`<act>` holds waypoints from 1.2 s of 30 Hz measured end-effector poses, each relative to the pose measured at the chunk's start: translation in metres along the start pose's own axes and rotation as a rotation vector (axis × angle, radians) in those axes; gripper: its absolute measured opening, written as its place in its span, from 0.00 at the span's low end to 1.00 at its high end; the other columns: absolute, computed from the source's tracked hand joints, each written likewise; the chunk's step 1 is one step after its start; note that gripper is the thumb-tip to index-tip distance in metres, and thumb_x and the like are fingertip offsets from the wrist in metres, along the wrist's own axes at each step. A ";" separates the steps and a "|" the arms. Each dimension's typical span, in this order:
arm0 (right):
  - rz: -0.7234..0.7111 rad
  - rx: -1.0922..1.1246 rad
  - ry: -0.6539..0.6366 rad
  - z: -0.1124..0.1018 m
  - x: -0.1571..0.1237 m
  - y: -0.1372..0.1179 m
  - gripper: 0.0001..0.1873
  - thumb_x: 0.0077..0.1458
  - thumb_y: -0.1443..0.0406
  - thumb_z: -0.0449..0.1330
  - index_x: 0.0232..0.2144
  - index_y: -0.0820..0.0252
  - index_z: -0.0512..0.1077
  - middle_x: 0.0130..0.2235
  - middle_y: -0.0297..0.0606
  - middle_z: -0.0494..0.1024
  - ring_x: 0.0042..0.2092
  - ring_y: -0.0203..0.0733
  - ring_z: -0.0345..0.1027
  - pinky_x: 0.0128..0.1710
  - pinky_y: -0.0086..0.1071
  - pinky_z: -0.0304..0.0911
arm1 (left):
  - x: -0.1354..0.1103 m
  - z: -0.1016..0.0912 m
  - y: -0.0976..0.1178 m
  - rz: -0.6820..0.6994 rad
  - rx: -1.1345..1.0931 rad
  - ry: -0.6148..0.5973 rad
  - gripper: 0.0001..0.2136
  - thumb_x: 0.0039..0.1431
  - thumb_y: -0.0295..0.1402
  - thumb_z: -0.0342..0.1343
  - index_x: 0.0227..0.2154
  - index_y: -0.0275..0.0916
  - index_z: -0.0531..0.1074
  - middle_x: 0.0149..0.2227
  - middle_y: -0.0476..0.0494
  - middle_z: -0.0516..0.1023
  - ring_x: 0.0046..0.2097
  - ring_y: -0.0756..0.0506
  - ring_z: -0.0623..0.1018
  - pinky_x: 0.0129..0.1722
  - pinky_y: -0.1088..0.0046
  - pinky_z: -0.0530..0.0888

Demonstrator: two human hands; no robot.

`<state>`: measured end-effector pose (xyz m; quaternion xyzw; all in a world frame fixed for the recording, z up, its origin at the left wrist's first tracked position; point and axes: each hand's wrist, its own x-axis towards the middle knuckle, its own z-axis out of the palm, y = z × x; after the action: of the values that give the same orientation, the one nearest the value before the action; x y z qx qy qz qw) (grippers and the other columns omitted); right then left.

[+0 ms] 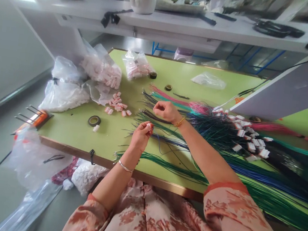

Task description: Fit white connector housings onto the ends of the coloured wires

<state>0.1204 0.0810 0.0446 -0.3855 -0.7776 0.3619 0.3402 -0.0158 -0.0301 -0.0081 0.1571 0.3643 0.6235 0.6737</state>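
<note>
My left hand (140, 136) is closed in a pinch on a small white connector (149, 126) above the green table (70, 127). My right hand (166, 110) is curled shut just beyond it, over the ends of the wire bundles; what it pinches is too thin to make out. Long bundles of green, blue, black and pink wires (224, 140) fan across the table from the right, several ending in white connectors (250, 137). A small pile of pink and white connectors (117, 106) lies to the left of my hands.
Plastic bags of connectors (103, 71) crowd the table's far left, another bag (137, 66) sits at the back. A tape roll (94, 120) lies near the front left, an orange tool (33, 118) at the corner. A white shelf (183, 24) hangs overhead. More bags (37, 160) lie on the floor.
</note>
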 end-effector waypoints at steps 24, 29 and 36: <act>-0.077 -0.131 0.087 0.025 -0.070 -0.001 0.06 0.47 0.63 0.59 0.23 0.61 0.72 0.22 0.31 0.70 0.24 0.30 0.55 0.25 0.27 0.50 | 0.005 0.000 -0.001 -0.057 -0.010 0.020 0.10 0.47 0.25 0.66 0.34 0.37 0.74 0.29 0.51 0.74 0.29 0.55 0.72 0.33 0.79 0.70; -0.097 -0.152 0.077 0.026 -0.071 -0.001 0.06 0.48 0.64 0.59 0.24 0.61 0.71 0.24 0.32 0.71 0.25 0.31 0.56 0.26 0.27 0.52 | 0.005 -0.001 -0.002 -0.059 0.001 0.027 0.10 0.48 0.26 0.66 0.34 0.37 0.74 0.28 0.51 0.73 0.29 0.55 0.72 0.34 0.78 0.70; -0.140 -0.260 0.089 0.024 -0.071 -0.006 0.04 0.48 0.66 0.58 0.24 0.60 0.70 0.25 0.34 0.72 0.26 0.33 0.58 0.28 0.28 0.52 | 0.008 -0.003 -0.006 0.007 0.051 0.023 0.13 0.44 0.29 0.70 0.33 0.37 0.74 0.29 0.51 0.75 0.30 0.55 0.73 0.37 0.76 0.70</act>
<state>0.1323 0.0107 0.0194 -0.3869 -0.8270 0.2161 0.3460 -0.0144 -0.0244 -0.0166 0.1683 0.3872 0.6183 0.6629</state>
